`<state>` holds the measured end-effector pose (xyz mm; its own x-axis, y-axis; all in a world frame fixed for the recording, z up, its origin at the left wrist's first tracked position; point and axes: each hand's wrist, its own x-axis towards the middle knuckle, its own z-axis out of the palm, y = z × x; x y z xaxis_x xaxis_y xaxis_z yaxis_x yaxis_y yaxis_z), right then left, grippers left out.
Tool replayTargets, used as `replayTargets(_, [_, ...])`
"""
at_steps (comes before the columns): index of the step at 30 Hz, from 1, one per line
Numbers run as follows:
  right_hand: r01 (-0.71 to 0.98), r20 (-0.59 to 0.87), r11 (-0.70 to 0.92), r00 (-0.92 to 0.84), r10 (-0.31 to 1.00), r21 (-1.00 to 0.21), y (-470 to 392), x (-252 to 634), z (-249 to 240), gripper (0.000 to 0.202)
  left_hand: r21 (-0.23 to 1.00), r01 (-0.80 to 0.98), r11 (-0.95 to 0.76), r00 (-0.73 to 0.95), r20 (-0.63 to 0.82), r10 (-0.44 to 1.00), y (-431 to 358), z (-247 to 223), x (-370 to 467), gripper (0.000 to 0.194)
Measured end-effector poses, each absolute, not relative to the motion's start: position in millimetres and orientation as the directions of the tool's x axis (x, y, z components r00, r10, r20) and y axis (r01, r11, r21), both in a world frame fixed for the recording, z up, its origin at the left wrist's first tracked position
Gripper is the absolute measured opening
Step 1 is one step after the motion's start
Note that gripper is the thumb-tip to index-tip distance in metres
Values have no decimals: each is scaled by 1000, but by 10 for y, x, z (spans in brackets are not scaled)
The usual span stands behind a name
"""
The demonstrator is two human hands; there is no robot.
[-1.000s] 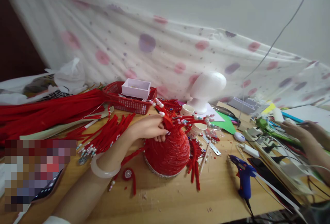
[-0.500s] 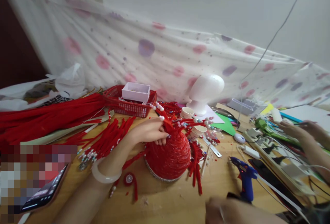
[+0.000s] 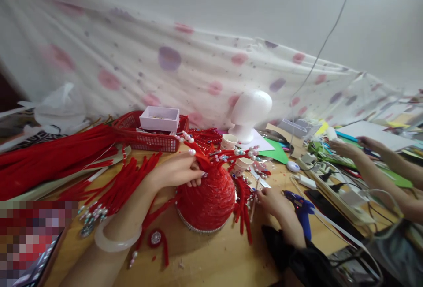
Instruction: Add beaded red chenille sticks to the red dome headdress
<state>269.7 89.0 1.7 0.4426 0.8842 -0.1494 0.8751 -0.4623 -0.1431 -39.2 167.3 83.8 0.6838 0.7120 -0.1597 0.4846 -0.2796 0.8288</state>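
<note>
A dome-shaped red headdress, ringed with small beads along its lower rim, stands on the wooden table. Bead-tipped red strands rise from its top. My left hand, a pale bangle at the wrist, is closed around the upper left of the headdress, fingers bent at the base of the strands. To the right, my right hand reaches in low over the table. Its fingertips are at a thin stick beside loose red strips; whether they grip it is unclear. Left of the headdress lies a red curl with a round jewel.
A blue glue gun stands just right of my right hand. Behind are a white foam head, paper cups and a red basket. A power strip lies farther right, near another person's hands.
My right hand has moved up and forward from the lower edge to the stick. My left hand stays on the headdress. The view has turned slightly right.
</note>
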Motion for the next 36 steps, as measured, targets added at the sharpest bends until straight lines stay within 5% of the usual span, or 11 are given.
replayTargets(7, [835,-234,-522,480,846,-172,878,2575,46,28,832,480,-278,688,-161,707,1665,844,-396,26])
replayTargets(12, [824,-161,-449,419,894,-346,619,2679,202,37,837,474,-273,686,-157,710,1685,814,-391,26])
replayTargets(18, [828,138,-36,136,981,-559,218,2708,569,31,827,478,-296,693,-148,705,1698,834,-399,24])
replayTargets(25, [844,203,191,-99,974,-502,123,2378,934,21,842,409,-351,707,-48,706,1695,879,-442,12])
replayTargets(31, [861,365,456,-359,859,-225,571,1954,1096,19,669,391,-632,768,141,624,1748,902,-511,24])
replayTargets(36, [862,381,491,-414,827,-128,715,1859,1181,21,647,346,-680,794,184,580,1777,891,-542,31])
